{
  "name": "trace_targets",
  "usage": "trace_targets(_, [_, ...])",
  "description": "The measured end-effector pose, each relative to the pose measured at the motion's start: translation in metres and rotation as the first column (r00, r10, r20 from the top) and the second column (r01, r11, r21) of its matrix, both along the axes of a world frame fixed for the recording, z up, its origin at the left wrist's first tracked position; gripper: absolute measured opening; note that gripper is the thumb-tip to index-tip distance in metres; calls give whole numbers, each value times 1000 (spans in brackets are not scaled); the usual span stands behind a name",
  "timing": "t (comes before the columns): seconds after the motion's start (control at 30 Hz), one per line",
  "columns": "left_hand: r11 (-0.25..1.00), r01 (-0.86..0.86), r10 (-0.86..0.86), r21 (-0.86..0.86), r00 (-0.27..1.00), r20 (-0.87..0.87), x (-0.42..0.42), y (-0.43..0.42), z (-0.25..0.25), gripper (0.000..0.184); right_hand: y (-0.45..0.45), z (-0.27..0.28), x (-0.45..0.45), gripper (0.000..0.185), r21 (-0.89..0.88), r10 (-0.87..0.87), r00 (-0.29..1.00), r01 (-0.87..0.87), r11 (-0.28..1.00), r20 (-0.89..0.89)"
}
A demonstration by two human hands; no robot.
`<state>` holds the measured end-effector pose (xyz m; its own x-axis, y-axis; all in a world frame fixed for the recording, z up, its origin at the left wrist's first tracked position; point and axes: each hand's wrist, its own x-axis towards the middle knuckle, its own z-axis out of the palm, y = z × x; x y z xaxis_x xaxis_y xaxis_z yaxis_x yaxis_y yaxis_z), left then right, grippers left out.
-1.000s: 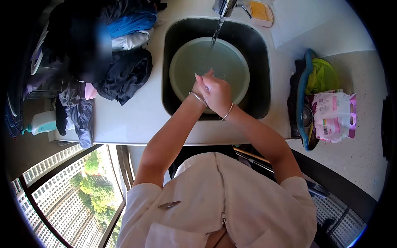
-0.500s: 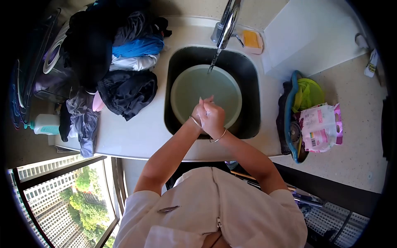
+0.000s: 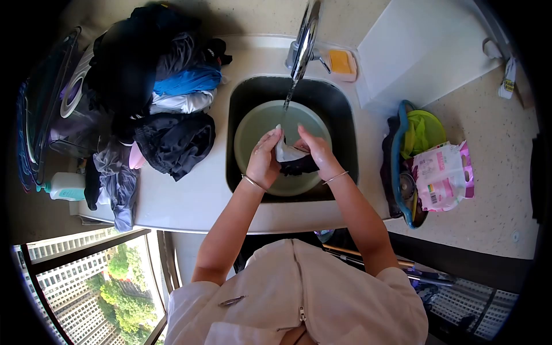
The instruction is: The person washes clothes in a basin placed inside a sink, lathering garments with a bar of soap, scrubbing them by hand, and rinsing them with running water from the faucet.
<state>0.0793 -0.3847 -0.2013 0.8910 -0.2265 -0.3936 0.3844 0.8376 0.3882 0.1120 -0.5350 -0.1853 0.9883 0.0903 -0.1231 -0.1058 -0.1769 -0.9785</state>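
Between my hands stretches a wet black-and-white piece of cloth (image 3: 299, 166), too bunched to tell what garment it is. My left hand (image 3: 264, 159) grips its white end, fingers closed. On the other side, my right hand (image 3: 319, 154) pinches the darker end with the thumb raised. Both hands are over a round pale basin (image 3: 244, 133) of cloudy water, which sits in the dark sink (image 3: 347, 132). From the chrome faucet (image 3: 305, 43) a stream of water runs down beyond the cloth into the basin.
Dark, blue and white clothes (image 3: 175, 129) are heaped on the left counter near a detergent bottle (image 3: 64, 187). A yellow soap bar (image 3: 341, 61) lies behind the sink. To the right stand a blue-rimmed caddy (image 3: 404, 155), a green container (image 3: 430, 127) and a pink-white packet (image 3: 441, 177).
My hands were clasped together over the basin. Now they are apart, with the black-and-white cloth showing stretched between them. The view has shifted slightly.
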Motion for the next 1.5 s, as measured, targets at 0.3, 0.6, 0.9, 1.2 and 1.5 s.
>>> trace_targets(0.3, [939, -115, 28, 323, 965, 262, -16, 9, 56, 24, 1, 31, -24, 31, 741, 367, 785, 167, 650, -499])
trace_targets(0.6, [968, 50, -9, -245, 986, 166, -2, -11, -28, 27, 52, 38, -37, 32, -341, 267, 768, -67, 938, 582])
trace_targets(0.9, [992, 123, -115, 39, 979, -167, -2, -26, -16, 29, 49, 6, -33, 41, -414, 76, 800, 224, 882, 595])
trace_targets(1.2, [960, 240, -250, 144, 967, 56, 34, -16, 44, 23, -17, -91, -14, 56, -105, 451, 875, -439, 892, 174])
trace_targets(1.5, [925, 100, 87, 368, 883, -460, 10, -12, -76, 29, 5, -64, -13, 34, 247, 120, 993, -119, 962, 10])
